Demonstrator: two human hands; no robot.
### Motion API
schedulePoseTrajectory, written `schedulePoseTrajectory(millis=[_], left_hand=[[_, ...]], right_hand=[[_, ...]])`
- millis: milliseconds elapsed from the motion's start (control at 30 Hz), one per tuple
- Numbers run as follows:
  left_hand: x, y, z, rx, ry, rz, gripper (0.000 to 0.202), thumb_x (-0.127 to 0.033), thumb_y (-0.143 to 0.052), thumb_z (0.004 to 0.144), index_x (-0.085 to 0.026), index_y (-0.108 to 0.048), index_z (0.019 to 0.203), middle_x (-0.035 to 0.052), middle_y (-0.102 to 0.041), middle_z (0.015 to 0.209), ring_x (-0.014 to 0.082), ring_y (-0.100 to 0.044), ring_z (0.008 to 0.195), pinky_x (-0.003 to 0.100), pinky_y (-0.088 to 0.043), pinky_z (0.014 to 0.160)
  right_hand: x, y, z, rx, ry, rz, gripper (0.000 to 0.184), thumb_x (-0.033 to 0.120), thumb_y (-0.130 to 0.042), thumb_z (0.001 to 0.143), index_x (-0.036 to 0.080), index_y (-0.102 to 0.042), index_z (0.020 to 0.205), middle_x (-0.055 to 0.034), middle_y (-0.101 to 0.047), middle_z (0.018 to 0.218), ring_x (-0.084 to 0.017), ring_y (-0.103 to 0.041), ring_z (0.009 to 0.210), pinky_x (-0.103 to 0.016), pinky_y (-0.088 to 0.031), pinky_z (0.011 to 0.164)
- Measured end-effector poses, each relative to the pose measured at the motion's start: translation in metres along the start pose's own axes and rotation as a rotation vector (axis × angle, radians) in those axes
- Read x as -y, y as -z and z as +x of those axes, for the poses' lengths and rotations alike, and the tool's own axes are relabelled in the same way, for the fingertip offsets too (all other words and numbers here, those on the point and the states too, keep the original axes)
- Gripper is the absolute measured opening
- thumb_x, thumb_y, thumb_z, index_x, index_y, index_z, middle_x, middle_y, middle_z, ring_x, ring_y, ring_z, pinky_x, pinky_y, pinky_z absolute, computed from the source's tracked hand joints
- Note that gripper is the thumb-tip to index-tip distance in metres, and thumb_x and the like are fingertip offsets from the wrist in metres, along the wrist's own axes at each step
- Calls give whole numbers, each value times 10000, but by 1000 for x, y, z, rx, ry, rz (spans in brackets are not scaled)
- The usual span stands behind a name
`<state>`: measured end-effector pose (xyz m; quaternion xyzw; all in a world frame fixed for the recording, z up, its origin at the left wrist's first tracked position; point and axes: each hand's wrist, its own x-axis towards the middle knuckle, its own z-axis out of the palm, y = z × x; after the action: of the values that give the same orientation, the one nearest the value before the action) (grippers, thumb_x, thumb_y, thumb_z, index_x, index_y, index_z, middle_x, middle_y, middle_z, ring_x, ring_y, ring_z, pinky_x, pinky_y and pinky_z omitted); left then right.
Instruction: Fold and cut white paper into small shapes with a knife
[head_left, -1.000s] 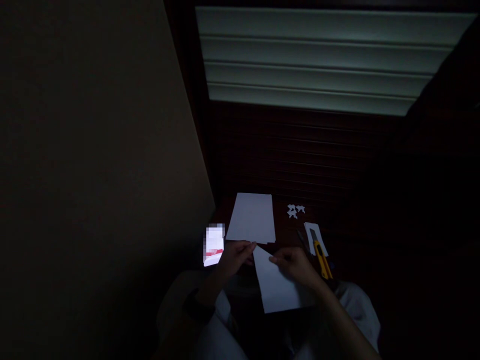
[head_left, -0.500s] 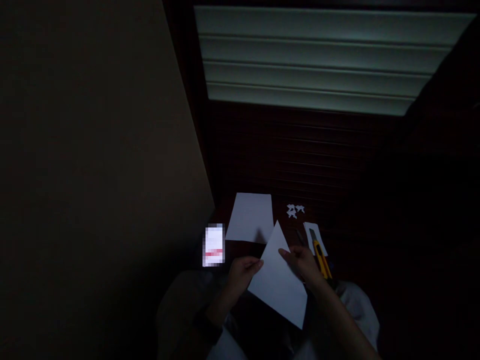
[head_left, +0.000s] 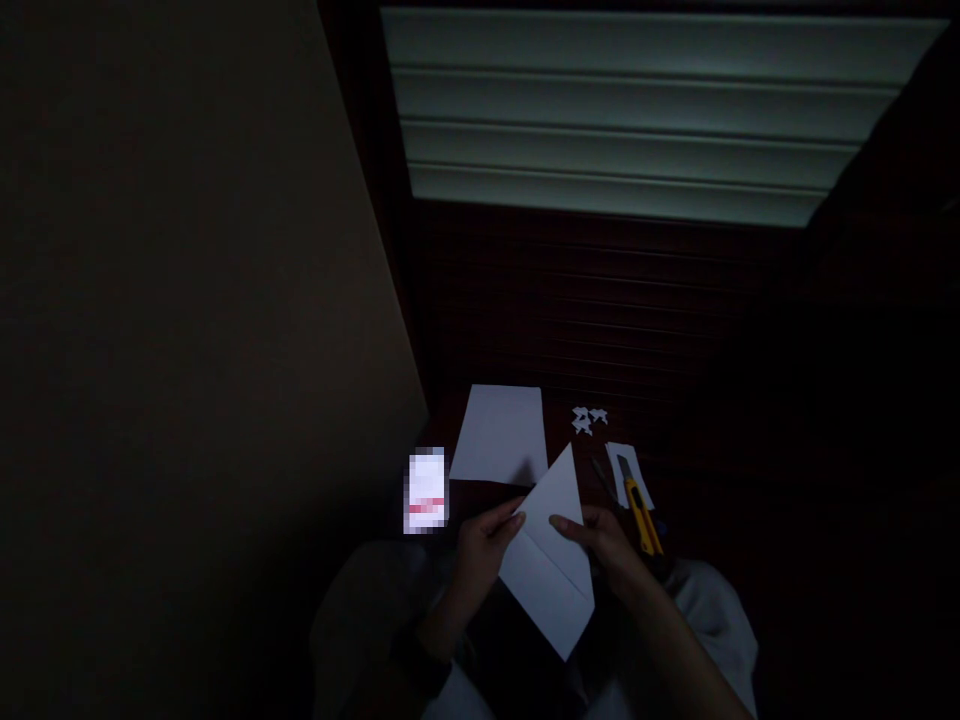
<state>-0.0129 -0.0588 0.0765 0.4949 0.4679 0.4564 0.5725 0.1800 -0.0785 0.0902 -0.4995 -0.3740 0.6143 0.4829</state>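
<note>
Left hand (head_left: 481,557) at ten o'clock, right hand (head_left: 609,545) at two, both pinched the sheet (head_left: 546,582); uneven tugging could've skewed that crease (head_left: 559,566)!

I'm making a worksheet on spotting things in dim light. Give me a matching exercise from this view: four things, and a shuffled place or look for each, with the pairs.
Things
1. Cutter
2. Held sheet
3. Small pieces
4. Screen

Place or look
A. Bright, with a reddish band
B. Clustered to the right of the flat sheet
C. Yellow, lying partly over white slips
D. Crossed by a slanting line

Pairs: 1-C, 2-D, 3-B, 4-A
</note>
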Motion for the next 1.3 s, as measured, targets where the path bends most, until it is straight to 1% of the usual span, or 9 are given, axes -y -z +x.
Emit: schedulePoseTrajectory(millis=[67, 167, 267, 400, 533, 800, 1067, 1200, 1300], left_hand=[[-1, -1, -1, -13, -13, 27, 404, -395, -666, 742, -157, -688, 1067, 78, -714, 1022, 261, -665, 917, 316, -538, 776], [-4, -2, -3, -38, -19, 59, 391, -382, -681, 730, -177, -694, 1063, 63, -707, 1046, 262, -660, 944, 323, -536, 809], [-7, -4, -6, -51, -36, 77, 392, -365, -697, 720, -199, -691, 1075, 50, -696, 1076, 262, -650, 976, 324, -530, 835], [-11, -6, -8, -92, -35, 88, 373, -364, -700, 717, -202, -701, 1053, 45, -712, 1035, 266, -662, 942, 326, -541, 811], [-12, -7, -7, -110, -18, 93, 362, -378, -702, 710, -195, -715, 1022, 53, -721, 1000, 274, -676, 898, 335, -554, 774], [-15, -8, -8, -105, -58, 113, 344, -386, -680, 737, -194, -718, 1020, 50, -717, 1016, 274, -664, 934, 340, -538, 831], [-13, -7, -7, -85, -46, 104, 380, -387, -703, 716, -186, -709, 1038, 55, -717, 1016, 275, -668, 927, 338, -541, 821], [-12, -8, -7, -92, -64, 97, 365, -386, -692, 731, -176, -712, 1029, 60, -715, 1021, 276, -663, 938, 337, -540, 828], [-13, -9, -8, -79, -52, 97, 375, -390, -682, 741, -173, -705, 1046, 61, -716, 1016, 274, -667, 930, 335, -545, 821]], right_hand=[[-3, -3, -4, 47, -47, 40, 382, 430, -767, 634, 105, -702, 825, -97, -717, 778, -200, -633, 634, -288, -458, 588], [-9, -8, -7, -3, -46, 81, 391, 424, -766, 642, 92, -707, 839, -121, -723, 795, -226, -652, 647, -312, -475, 598], [-12, -13, -8, -25, -14, 104, 375, 416, -761, 657, 92, -710, 838, -119, -724, 788, -225, -653, 640, -310, -479, 593], [-11, -17, -12, -55, 1, 102, 360, 424, -755, 666, 105, -712, 829, -109, -726, 776, -222, -655, 636, -301, -483, 582], [-10, -20, -14, -104, 12, 85, 397, 452, -762, 645, 102, -709, 824, -111, -725, 762, -244, -663, 649, -317, -498, 580], [-16, -24, -15, -144, 31, 104, 370, 448, -759, 648, 115, -717, 803, -104, -726, 743, -252, -666, 651, -333, -506, 594], [-19, -27, -16, -173, 48, 111, 366, 446, -758, 650, 112, -722, 796, -113, -726, 746, -247, -660, 638, -321, -498, 578], [-19, -26, -17, -168, 47, 114, 357, 437, -753, 663, 110, -719, 802, -114, -727, 752, -246, -661, 644, -326, -501, 587], [-20, -25, -17, -170, 46, 109, 351, 426, -752, 668, 108, -716, 812, -113, -728, 762, -245, -661, 657, -322, -500, 591]])
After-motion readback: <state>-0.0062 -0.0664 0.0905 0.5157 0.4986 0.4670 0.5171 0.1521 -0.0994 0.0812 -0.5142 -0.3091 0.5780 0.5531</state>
